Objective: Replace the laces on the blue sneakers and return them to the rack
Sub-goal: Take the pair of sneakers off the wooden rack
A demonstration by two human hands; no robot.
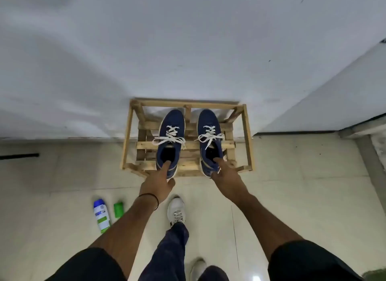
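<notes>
Two blue sneakers with white laces stand side by side on top of a wooden slatted rack point(248, 134) against the white wall, toes toward the wall. My left hand point(158, 179) grips the heel of the left sneaker point(172, 124), a finger hooked inside its opening and the thumb under the heel. In the same way my right hand point(226, 175) holds the heel of the right sneaker point(208, 121), one finger inside the collar. Both sets of laces are tied in loose bows.
On the tiled floor to the left lie a white-and-blue bottle point(101, 215) and a small green container point(118, 209). My own feet in white shoes point(176, 210) stand just in front of the rack. A doorway step runs along the right.
</notes>
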